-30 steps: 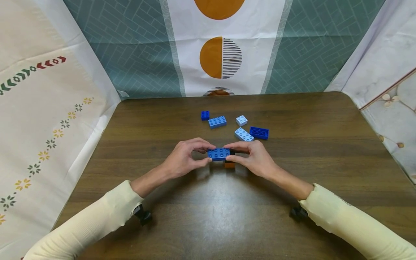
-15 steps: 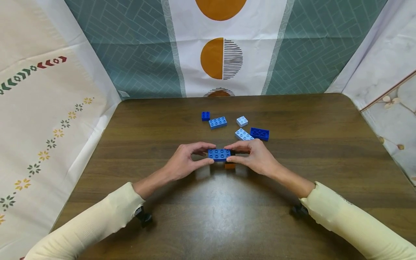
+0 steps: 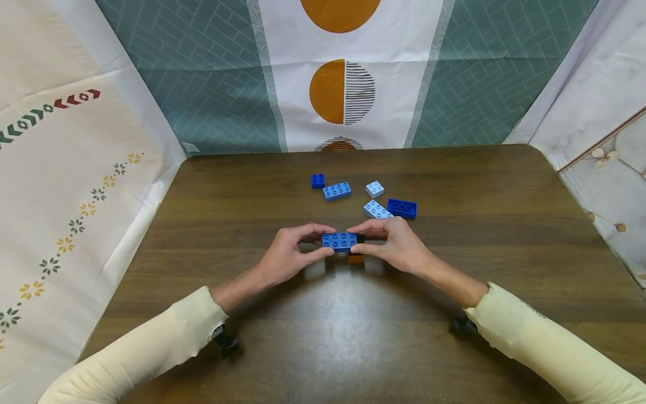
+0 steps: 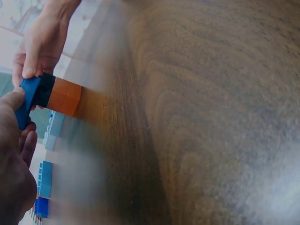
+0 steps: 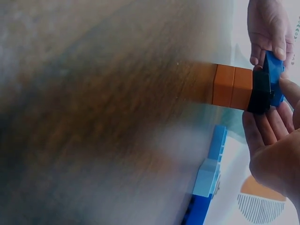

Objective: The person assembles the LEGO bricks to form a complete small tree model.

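A medium-blue toy building brick (image 3: pixel 340 241) with two rows of studs lies flat on top of a small stack in the middle of the table. Below it come a black brick (image 5: pixel 259 91) and two orange bricks (image 5: pixel 233 86), one above the other. The blue brick juts out past the stack to the left. Its left end is pinched between thumb and fingers of my left hand (image 3: pixel 287 255). My right hand (image 3: pixel 398 246) pinches the right end, where it sits over the black brick. In the head view the hands and blue brick hide much of the stack.
Behind the stack, loose bricks lie on the wooden table (image 3: pixel 323 336): a small dark-blue one (image 3: pixel 318 181), a mid-blue one (image 3: pixel 337 191), a small pale-blue one (image 3: pixel 375 189), a long pale-blue one (image 3: pixel 377 210) and an upturned dark-blue one (image 3: pixel 402 209).
My left thumb has shifted slightly to the right along the blue brick's front edge. The right hand and the stack stay in place.
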